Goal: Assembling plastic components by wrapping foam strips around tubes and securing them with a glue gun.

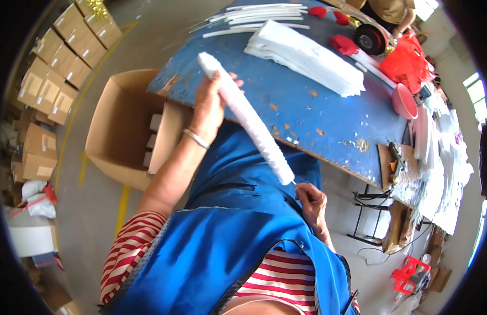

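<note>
Left hand: the left hand [209, 102] is wrapped around the upper part of a long white padded stick [248, 121], fingers curled over it, a metal bracelet [196, 139] on the wrist.
Right hand: the right hand [310, 202] pinches the thin bare tip that pokes out of the stick's lower end, fingers pressed together on it.
Stick: it slants from upper left to lower right, held in the air over the near edge of the blue table [317, 113] and above the person's blue apron [238, 231].
On the table: a stack of white sheets [306, 58] lies in the middle; a bundle of thin white rods [254, 16] lies at the far side; red pieces and a pink bowl [405, 101] sit to the right.
Left of the table: an open cardboard box [122, 126] stands on the floor, just beside the table edge, with small white pieces inside.
Far side: another person [393, 11] works at the far edge of the table.
Risk, grip: the right hand has only the narrow tip, so I judge it could slip out if the stick twists.
Risk, wrap: a loose left hand could let the white padding slide or unwind along the stick.
Risk, table: the far end of the stick sits close to the table edge and could knock against it.
</note>
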